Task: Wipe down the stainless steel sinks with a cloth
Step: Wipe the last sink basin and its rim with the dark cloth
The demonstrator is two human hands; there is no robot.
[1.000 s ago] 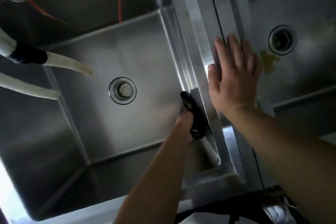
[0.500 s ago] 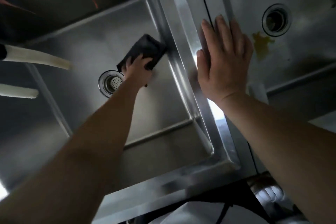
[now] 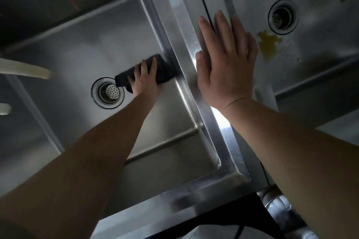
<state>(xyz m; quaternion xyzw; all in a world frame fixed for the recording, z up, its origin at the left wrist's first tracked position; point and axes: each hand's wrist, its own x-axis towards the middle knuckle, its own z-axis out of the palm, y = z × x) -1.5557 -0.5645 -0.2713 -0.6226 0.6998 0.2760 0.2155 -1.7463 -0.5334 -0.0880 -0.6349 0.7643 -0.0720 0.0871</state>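
Cloth [image 3: 155,70] slid nearer drain [image 3: 108,92]; left hand [image 3: 144,77] presses it, fingers spread; right hand [image 3: 226,60] flat on divider [image 3: 174,15].

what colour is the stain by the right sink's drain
Yellowish-brown stain, beside the drain; the head view shows it.

The left hand [image 3: 144,77] and its dark cloth [image 3: 147,71] now lie on the floor of the left sink [image 3: 81,60], just beside the drain [image 3: 108,92], with the cloth's far edge against the right wall. A second ago they were lower on that wall near the front corner; half a second ago they sat a little farther up from the drain.
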